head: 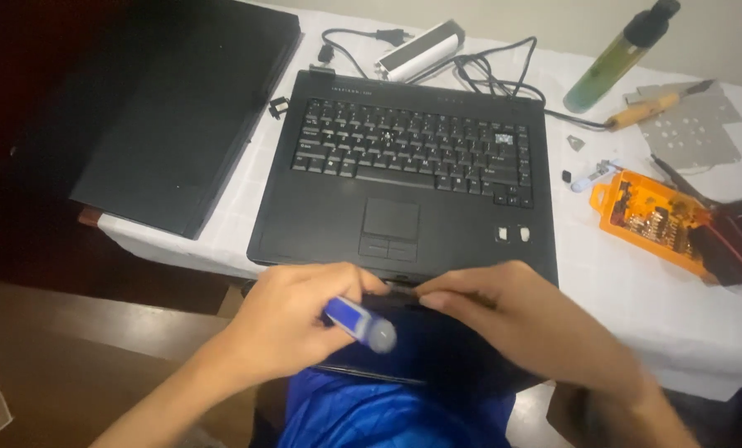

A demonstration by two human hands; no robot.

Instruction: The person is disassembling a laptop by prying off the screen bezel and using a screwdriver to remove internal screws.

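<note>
Hands (305, 319) (504, 311) at laptop's (404, 166) near edge

Left hand (292, 319) and right hand (504, 311) — both curled, fingertips almost meeting.

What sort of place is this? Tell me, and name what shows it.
Likely a home repair bench: a black laptop base lies on a white-clothed table, beside an orange screwdriver-bit case and a wooden-handled soldering iron.

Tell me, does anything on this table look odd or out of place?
Yes. The black laptop base lies flat with no screen attached, while a dark flat panel lies apart at its left. Small loose parts are scattered near the orange bit case.
</note>
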